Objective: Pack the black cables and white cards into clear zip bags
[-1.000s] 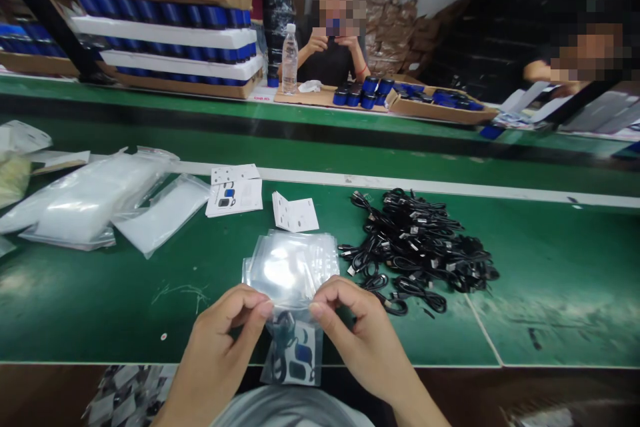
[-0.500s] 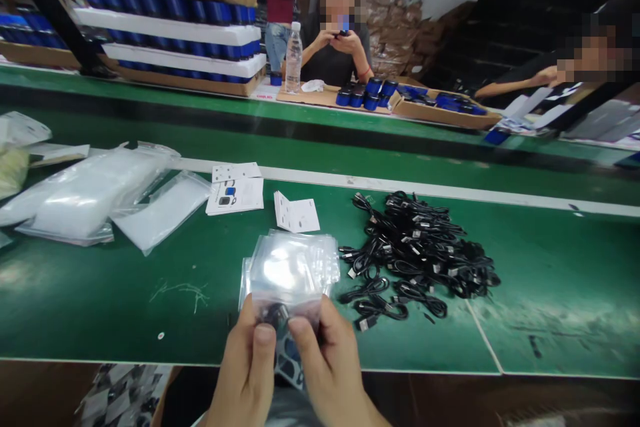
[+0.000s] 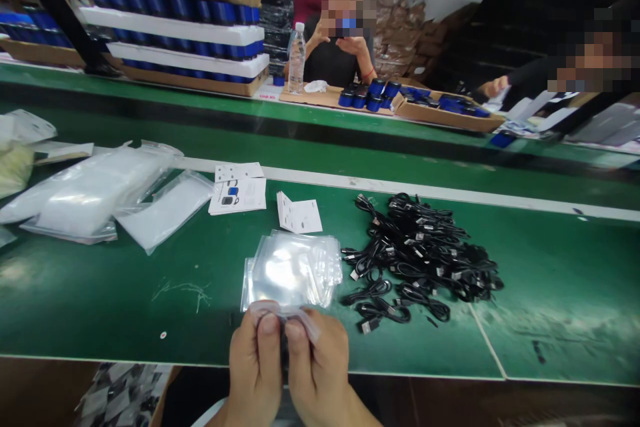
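My left hand (image 3: 255,360) and my right hand (image 3: 320,360) are side by side at the table's near edge, thumbs almost touching. Both are closed on a clear plastic bag (image 3: 285,311), its top edge bunched between thumbs and fingers. Most of the bag is hidden by the hands, and its contents cannot be made out now. Just beyond lies a stack of flat clear bags (image 3: 295,267). To the right is a heap of coiled black USB cables (image 3: 420,247). Folded white leaflets (image 3: 306,216) and a pile of printed leaflets (image 3: 245,195) sit behind the bags.
Large filled plastic packs (image 3: 100,190) cover the left of the green table (image 3: 150,293). Below the edge stands a box of packed bags (image 3: 117,393). Across the table are stacked trays of blue items (image 3: 175,33), a water bottle (image 3: 297,60) and two seated people.
My hands have drawn together, and the held bag's upper part, which stood flat and upright, is now folded down and bunched. The dark item that showed through the bag is hidden.
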Motion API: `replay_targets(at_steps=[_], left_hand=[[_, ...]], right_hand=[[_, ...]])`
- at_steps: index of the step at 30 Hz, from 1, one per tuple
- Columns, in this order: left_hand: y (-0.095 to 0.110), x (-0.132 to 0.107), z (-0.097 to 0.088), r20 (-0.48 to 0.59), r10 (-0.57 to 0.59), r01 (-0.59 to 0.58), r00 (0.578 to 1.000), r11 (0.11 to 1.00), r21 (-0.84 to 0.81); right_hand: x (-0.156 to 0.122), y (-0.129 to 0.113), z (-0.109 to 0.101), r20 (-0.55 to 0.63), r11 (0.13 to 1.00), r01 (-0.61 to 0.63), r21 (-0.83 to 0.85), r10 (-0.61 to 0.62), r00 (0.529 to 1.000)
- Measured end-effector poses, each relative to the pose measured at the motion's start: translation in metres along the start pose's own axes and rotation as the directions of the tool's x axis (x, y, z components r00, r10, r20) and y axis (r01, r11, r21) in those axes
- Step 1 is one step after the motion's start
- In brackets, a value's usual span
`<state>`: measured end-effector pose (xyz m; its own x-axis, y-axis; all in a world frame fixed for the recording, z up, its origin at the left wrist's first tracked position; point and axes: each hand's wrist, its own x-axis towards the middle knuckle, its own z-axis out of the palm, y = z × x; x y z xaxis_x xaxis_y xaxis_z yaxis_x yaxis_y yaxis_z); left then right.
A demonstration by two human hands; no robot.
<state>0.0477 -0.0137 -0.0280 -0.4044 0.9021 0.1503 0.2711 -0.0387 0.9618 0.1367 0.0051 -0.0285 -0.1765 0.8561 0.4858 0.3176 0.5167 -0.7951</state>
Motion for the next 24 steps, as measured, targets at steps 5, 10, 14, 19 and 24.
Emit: replay_targets(at_steps=[5, 10, 14, 19, 24], left_hand=[[0.002, 0.013, -0.015, 0.096, -0.13, 0.134, 0.987, 0.991, -0.029], [0.014, 0.019, -0.028, 0.137, -0.144, 0.153, 0.98, 0.986, -0.061], [0.02, 0.022, -0.033, 0.17, -0.094, 0.1, 0.981, 0.995, -0.024], [0.02, 0.02, -0.032, 0.147, -0.027, 0.023, 0.989, 0.999, 0.024], [0.02, 0.021, -0.035, 0.251, -0.044, 0.033, 0.967, 0.998, 0.046]], right_hand=[[0.011, 0.001, -0.016, 0.1, 0.935, -0.287, 0.21, 0.271, 0.957], [0.012, 0.0, -0.023, 0.107, 0.914, -0.302, 0.272, 0.283, 0.953], [0.012, -0.004, -0.026, 0.1, 0.919, -0.268, 0.289, 0.249, 0.963], [0.013, -0.006, -0.03, 0.139, 0.936, -0.247, 0.249, 0.218, 0.966], [0.015, -0.006, -0.034, 0.228, 0.924, -0.33, 0.195, 0.284, 0.931]])
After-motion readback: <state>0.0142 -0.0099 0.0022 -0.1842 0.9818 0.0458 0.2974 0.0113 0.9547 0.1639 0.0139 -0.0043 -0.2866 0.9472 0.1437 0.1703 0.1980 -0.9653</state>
